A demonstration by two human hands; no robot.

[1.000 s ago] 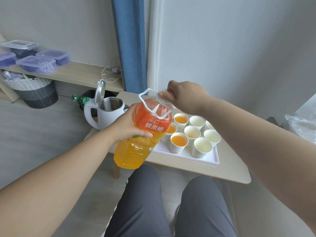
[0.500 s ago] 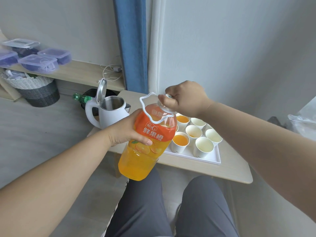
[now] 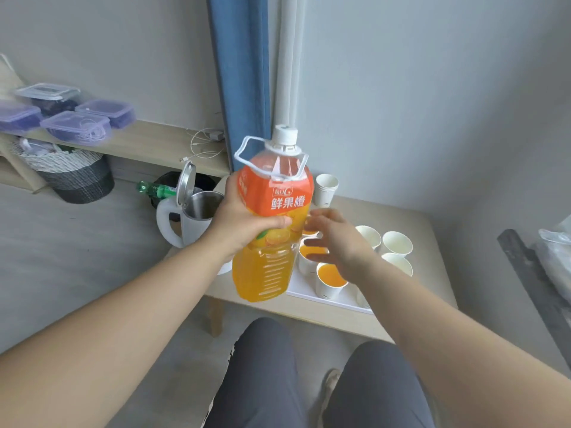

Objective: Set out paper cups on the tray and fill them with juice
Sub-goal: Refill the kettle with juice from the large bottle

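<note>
The left hand (image 3: 247, 225) grips the bottle (image 3: 278, 196) round its middle, thumb curled across the front just under the orange label, fingers hidden behind. The bottle is held off the table (image 3: 432, 242), close to upright, above the left end of the tray (image 3: 301, 290). Its white cap (image 3: 285, 135) is on, and the clear carry handle loops out below the neck. Juice fills its lower part.

The right hand (image 3: 338, 239) hovers over the tray with fingers spread and straight, palm down, holding nothing. Its fingertips reach toward the bottle's right side, but whether they touch it I cannot tell.

On the tray stand paper cups (image 3: 397, 242). The ones at the left end hold juice (image 3: 331, 274) and are partly hidden by the bottle and the right hand, while those at the right end are white inside. How many cups there are in all cannot be counted from here.

Behind the tray, on the table, sits a stack (image 3: 326, 188) of spare cups. Left of the tray stands a white kettle (image 3: 188, 220) with its lid tipped open. Farther left of the tray, beyond the kettle, a green bottle (image 3: 151, 189) lies on its side, and well beyond that a basket (image 3: 74, 171) sits under a shelf (image 3: 154, 146) that carries purple-lidded tubs (image 3: 75, 128). Below the tray in the view are the person's grey-trousered knees.
</note>
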